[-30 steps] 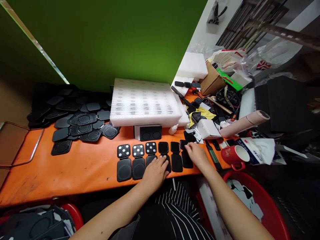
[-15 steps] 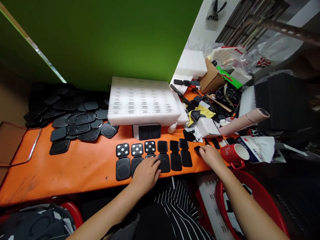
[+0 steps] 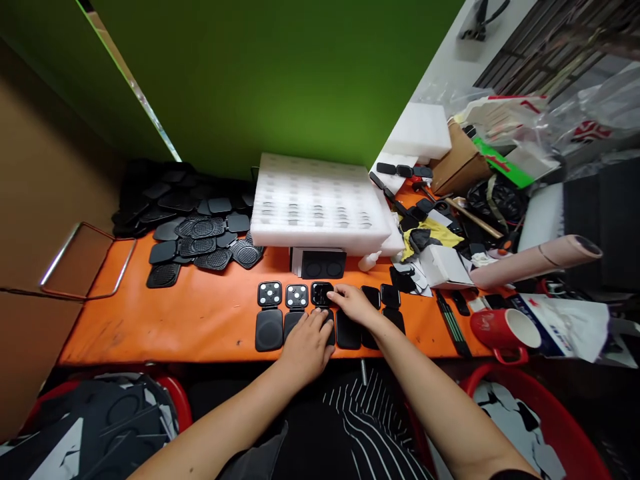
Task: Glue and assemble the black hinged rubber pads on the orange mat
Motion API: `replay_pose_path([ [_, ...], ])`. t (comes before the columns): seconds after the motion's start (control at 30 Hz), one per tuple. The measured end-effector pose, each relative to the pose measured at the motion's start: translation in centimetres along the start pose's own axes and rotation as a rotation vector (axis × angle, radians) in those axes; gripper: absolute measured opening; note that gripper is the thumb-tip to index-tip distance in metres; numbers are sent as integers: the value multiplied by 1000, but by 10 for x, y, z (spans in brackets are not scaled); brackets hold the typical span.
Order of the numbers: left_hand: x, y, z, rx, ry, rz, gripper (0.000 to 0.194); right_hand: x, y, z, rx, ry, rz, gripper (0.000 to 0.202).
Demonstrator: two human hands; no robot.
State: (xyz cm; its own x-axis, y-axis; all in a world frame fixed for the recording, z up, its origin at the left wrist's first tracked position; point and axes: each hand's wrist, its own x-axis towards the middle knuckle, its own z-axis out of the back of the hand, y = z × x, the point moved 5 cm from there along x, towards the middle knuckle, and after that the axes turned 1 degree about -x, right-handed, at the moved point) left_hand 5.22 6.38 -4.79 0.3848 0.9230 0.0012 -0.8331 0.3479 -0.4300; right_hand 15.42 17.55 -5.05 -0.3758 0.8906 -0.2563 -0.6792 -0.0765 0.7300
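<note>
Several hinged black units lie in a row near the front edge of the orange table. The two upper squares at the row's left, one being the leftmost square (image 3: pixel 269 294), show white dots. My left hand (image 3: pixel 309 343) rests palm down on the third unit's lower plate, fingers spread. My right hand (image 3: pixel 353 303) is at the right side of the third upper square (image 3: pixel 321 295), thumb and fingers together at its edge. That square looks dark, without large white dots. Whatever is between the right fingertips is too small to make out.
White foam block (image 3: pixel 320 230) and small white bottle (image 3: pixel 369 261) stand behind the row. Black plates (image 3: pixel 203 228) are piled at the back left. A red mug (image 3: pixel 505 330), pink tumbler (image 3: pixel 540 260) and white box (image 3: pixel 445 265) crowd the right. Red tubs flank the table's front.
My right hand has moved left from the right side of the table to the third unit. White dots no longer show on that upper square. The view has shifted left.
</note>
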Motion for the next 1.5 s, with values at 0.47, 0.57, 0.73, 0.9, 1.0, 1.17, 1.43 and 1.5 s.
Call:
replay_pose_path([
  [0.47, 0, 0, 2, -22, -5, 7, 45, 3, 3, -5, -130, -21, -21, 31],
  [0.57, 0, 0, 2, -19, 4, 12, 46, 5, -1, -6, -27, -13, -16, 31],
  [0.73, 0, 2, 3, -20, -7, 3, 44, -6, 0, 2, 313, -31, -39, 34],
  [0.9, 0, 4, 2, 15, -65, -39, 40, -47, -26, 33, 590, -298, -201, 40],
  [1.0, 1, 7, 0, 36, -98, -70, 38, -79, -66, 62, 882, -523, -401, 40],
  [1.17, 2, 8, -3, 68, -110, -106, 39, -116, -111, 150, 1100, -960, -460, 25],
  [1.43, 3, 5, -1, 115, -83, -78, 39, -99, -98, 131, 1112, -699, -453, 16],
  [1.5, 4, 4, 0, 111, -74, -68, 39, -94, -95, 107, 964, -584, -424, 24],
])
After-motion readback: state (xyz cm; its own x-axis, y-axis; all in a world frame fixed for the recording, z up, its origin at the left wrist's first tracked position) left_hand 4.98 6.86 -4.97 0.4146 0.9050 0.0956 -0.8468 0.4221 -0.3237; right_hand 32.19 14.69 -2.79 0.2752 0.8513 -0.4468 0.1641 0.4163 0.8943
